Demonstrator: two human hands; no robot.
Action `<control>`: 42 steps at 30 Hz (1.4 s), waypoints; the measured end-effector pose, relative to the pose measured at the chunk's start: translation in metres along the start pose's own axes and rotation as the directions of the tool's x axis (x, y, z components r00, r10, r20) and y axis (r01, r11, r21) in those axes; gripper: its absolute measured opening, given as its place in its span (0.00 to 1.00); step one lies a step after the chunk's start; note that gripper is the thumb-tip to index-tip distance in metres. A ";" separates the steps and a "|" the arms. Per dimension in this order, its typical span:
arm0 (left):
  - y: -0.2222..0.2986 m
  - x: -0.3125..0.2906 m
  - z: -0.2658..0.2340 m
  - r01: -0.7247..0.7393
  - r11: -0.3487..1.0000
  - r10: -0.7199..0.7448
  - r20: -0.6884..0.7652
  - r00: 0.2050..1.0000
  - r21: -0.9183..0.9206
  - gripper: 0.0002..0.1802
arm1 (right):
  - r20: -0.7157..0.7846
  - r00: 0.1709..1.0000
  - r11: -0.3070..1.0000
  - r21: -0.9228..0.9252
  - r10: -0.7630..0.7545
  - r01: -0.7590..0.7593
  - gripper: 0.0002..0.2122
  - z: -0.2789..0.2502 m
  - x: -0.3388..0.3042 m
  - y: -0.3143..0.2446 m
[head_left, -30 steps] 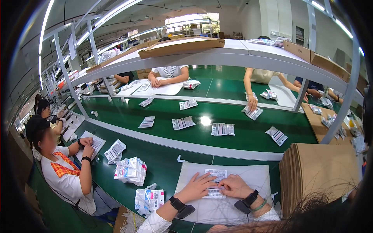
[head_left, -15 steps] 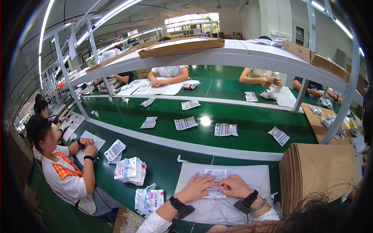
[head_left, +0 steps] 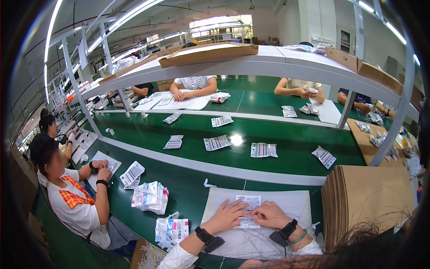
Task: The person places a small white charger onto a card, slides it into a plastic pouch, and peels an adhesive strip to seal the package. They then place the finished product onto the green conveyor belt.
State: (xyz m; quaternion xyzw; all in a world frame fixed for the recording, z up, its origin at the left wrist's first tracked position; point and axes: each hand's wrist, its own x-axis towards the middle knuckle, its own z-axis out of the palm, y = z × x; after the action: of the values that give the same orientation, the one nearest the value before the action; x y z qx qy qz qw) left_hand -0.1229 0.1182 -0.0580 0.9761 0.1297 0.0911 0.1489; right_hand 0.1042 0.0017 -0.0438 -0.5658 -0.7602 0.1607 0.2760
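Observation:
A white printed sheet (head_left: 248, 200) with dark text lines lies on a pale work mat (head_left: 293, 204) in front of me. My left hand (head_left: 229, 216) rests across the sheet's middle, its fingers stretched out flat and apart. Just right of it, my right hand (head_left: 271, 215) has bent fingers drawn together at the fingertips, close to the left fingertips. Whatever those right fingers pinch is too small and hidden to make out. The middle band of the sheet is covered by my fingers. Both wrists wear black bands.
Left of the mat stand a stack of white-blue packages (head_left: 150, 197) and a further package (head_left: 172, 231). Brown cardboard sheets (head_left: 371, 201) stand at the right. Several clear packets (head_left: 264, 150) lie on the green belt (head_left: 188, 157). A co-worker (head_left: 74, 197) sits at left; others face me across the belt.
The packets on the belt have shifted slightly to the right. The hands of the person across at the right have moved a little. My own hands stay almost in place.

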 end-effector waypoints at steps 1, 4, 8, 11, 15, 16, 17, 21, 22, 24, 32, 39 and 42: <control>0.000 0.000 -0.001 0.004 1.000 -0.004 0.010 1.000 0.013 0.26 | 0.000 1.000 1.000 0.000 0.000 0.000 0.08 0.001 0.001 0.000; -0.005 -0.001 0.003 -0.006 0.999 0.007 -0.021 1.000 0.036 0.28 | 0.010 1.000 1.000 -0.001 0.010 -0.010 0.08 0.002 0.002 -0.001; -0.010 -0.004 0.008 -0.017 0.998 0.020 -0.052 0.998 0.052 0.28 | -0.006 1.000 1.000 0.008 -0.010 0.010 0.08 0.003 0.004 -0.002; -0.013 -0.005 0.008 -0.018 0.998 0.021 -0.053 0.998 0.052 0.28 | 0.044 0.998 0.999 0.028 0.044 -0.045 0.08 0.006 0.007 -0.001; -0.017 -0.007 0.006 -0.009 0.999 0.011 -0.039 0.999 0.035 0.28 | 0.054 0.997 0.998 0.038 0.052 -0.054 0.08 0.011 0.010 0.003; -0.017 -0.007 0.006 -0.006 1.000 0.007 -0.036 0.999 0.025 0.28 | 0.045 0.998 0.998 0.038 0.042 -0.044 0.08 0.012 0.011 0.004; -0.018 -0.007 0.006 -0.003 1.000 0.004 -0.032 0.999 0.015 0.28 | 0.045 0.998 0.998 0.038 0.043 -0.045 0.08 0.013 0.011 0.004; -0.021 -0.009 0.006 -0.005 1.000 0.005 -0.042 0.999 0.019 0.28 | 0.040 0.998 0.998 0.040 0.043 -0.045 0.08 0.015 0.013 0.003; -0.021 -0.010 0.006 -0.005 1.000 0.006 -0.042 0.999 0.019 0.28 | 0.038 0.998 0.999 0.033 0.040 -0.041 0.08 0.015 0.014 0.002; -0.021 -0.010 0.005 -0.009 1.000 0.010 -0.043 0.999 0.022 0.28 | 0.036 0.999 0.999 0.018 0.032 -0.033 0.08 0.015 0.014 0.001; -0.023 -0.014 0.002 -0.011 1.000 0.012 -0.047 0.999 0.028 0.28 | 0.021 1.000 0.999 0.039 0.019 -0.020 0.08 0.016 0.017 -0.003; -0.027 -0.017 -0.001 -0.013 1.000 0.013 -0.055 0.998 0.006 0.27 | 0.037 0.999 1.000 0.011 0.027 -0.027 0.08 0.019 0.022 -0.006; -0.029 -0.018 -0.002 -0.008 1.000 0.009 -0.043 0.999 0.012 0.27 | 0.045 0.998 0.999 0.017 0.035 -0.036 0.08 0.020 0.024 -0.007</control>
State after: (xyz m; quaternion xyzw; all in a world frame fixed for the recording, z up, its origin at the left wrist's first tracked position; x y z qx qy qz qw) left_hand -0.1471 0.1402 -0.0674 0.9753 0.1292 0.1119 0.1399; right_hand 0.0819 0.0234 -0.0502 -0.5730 -0.7545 0.1849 0.2612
